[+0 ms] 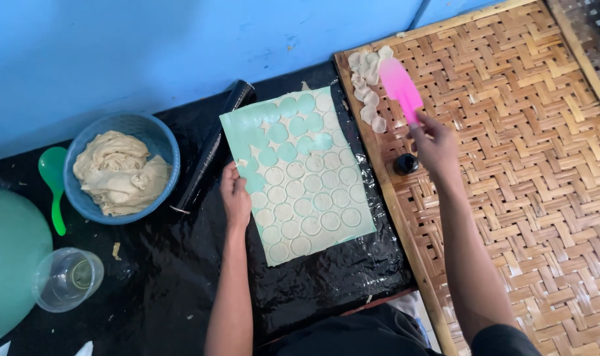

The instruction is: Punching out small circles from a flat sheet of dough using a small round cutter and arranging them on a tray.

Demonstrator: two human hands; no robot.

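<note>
Taking the pale green rectangular sheet with the cut dough rounds (298, 178) as landmark and going from its left side: far to the left lies a bright green plastic spoon (52, 175), and beside it a blue round plastic bowl (156, 135) full of beige dough scraps (118, 173). Below the bowl stands a clear plastic cup (62, 280). Between the bowl and the sheet rests a black rolling tube (211, 148), lying slanted on the shiny black plastic cover (326, 277).

The left hand (235, 194) presses on the left edge of the sheet, fingers flat and close together; it holds nothing. It is good that this hand keeps the sheet steady, because, as I judge, the thin rounds will tear if the sheet slides.

To the right of the sheet, the right hand (435, 142) is closed around the handle of a pink flat silicone spatula (400, 86), whose blade points up and left over the woven bamboo tray (524, 171). The lifted dough discs (367, 82) lie in a small overlapping pile on the tray's upper left corner, just beside the blade. A small black round cutter (405, 163) sits on the tray below the hand.

To do well, I think the blade should stay low and flat, and each disc should be laid apart from the others, since overlapped pieces may stick.
</note>
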